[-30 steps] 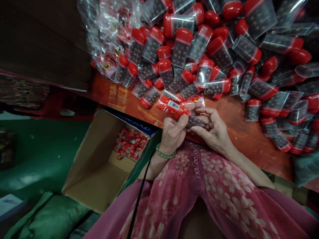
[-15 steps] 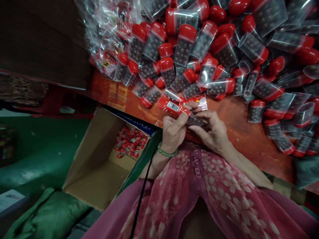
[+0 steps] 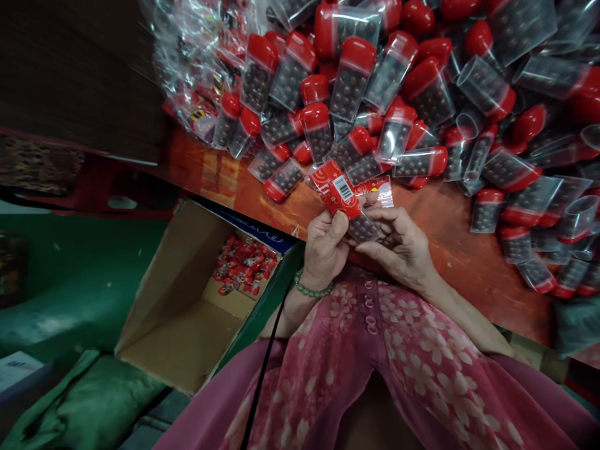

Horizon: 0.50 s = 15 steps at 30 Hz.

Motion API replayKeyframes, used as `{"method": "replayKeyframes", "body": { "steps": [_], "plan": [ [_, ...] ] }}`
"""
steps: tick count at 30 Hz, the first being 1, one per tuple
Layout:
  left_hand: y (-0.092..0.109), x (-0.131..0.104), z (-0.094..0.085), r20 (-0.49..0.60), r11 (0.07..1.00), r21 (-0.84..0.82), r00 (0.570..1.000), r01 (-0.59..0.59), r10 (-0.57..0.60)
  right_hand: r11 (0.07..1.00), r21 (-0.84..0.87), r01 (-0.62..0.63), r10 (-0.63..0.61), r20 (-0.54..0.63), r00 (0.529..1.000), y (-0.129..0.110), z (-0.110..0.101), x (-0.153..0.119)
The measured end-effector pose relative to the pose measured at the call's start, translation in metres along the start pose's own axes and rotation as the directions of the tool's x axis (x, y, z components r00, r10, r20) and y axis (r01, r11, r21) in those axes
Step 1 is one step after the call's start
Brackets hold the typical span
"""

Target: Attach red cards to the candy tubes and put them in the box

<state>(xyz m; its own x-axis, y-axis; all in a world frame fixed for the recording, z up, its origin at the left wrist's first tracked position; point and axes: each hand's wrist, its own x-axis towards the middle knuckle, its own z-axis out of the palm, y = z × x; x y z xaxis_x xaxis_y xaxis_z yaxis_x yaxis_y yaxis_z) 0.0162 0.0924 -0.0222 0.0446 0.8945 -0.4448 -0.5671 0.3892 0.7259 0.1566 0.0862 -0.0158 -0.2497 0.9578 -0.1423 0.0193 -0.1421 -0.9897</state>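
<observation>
Between my hands is a clear packet (image 3: pixel 338 189) with a red printed end, a white barcode and dark balls inside. My left hand (image 3: pixel 325 247), with a green bead bracelet at the wrist, pinches its middle under the thumb. My right hand (image 3: pixel 400 244) has thumb and fingers closed on the packet's lower right end. Just behind the fingers lies another red printed piece (image 3: pixel 380 187), partly hidden. Many clear tubes (image 3: pixel 352 78) with red caps and dark balls are heaped beyond my hands.
Crinkled clear plastic bags (image 3: pixel 201 69) lie at the back left of the orange-brown table (image 3: pixel 225 175). Below the table's left edge, an open cardboard box (image 3: pixel 182 325) holds small red packets (image 3: pixel 246 262). Green cloth (image 3: pixel 89 400) lies at the lower left.
The packet has turned so its barcode side faces up more fully, and its red end stands higher. Both hands stay in nearly the same place. The view has shifted slightly.
</observation>
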Motion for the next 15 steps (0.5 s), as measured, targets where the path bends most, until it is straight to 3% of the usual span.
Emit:
{"method": "replayKeyframes", "body": {
  "steps": [4,10,15],
  "plan": [
    [-0.004,0.000,0.002,-0.004,1.000,-0.003,1.000,0.003,-0.003,0.997,-0.078,0.021,-0.023,-0.033,0.999,0.001,-0.002,0.000],
    [-0.024,-0.014,-0.008,0.060,0.995,0.104,0.998,0.004,-0.011,0.987,0.148,-0.062,0.078,-0.107,0.991,-0.001,0.003,0.000],
    [-0.003,-0.013,-0.006,0.074,0.999,0.020,0.996,-0.040,0.038,0.971,0.226,-0.079,0.088,-0.027,0.996,-0.004,0.005,0.001]
  ]
}}
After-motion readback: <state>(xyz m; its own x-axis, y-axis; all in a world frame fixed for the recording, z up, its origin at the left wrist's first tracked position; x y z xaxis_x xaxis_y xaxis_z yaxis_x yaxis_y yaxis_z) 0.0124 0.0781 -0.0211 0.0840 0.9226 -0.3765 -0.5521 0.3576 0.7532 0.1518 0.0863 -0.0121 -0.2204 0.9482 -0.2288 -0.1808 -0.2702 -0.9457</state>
